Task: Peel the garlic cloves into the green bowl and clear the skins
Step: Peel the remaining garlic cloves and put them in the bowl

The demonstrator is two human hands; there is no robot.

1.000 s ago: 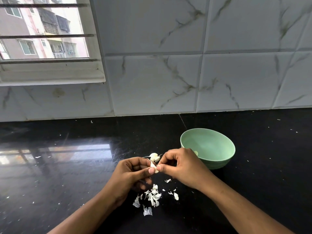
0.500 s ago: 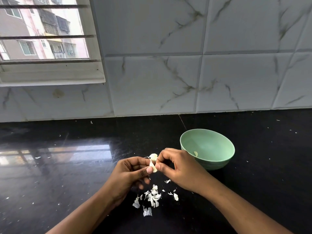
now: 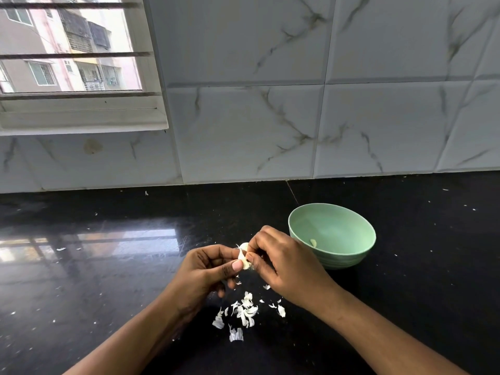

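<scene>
Garlic clove (image 3: 244, 259) pinched by left hand (image 3: 205, 272) and right hand (image 3: 284, 266) together, fingers curled round it, held over the counter (image 3: 108, 293) close to the left side of the green bowl (image 3: 343, 258). One peeled clove (image 3: 313, 242) lying inside that bowl. Loose skins (image 3: 244, 312) scattered on the counter beneath both hands.

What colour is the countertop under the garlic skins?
Glossy black countertop, flecked with white bits; the head view shows it.
</scene>
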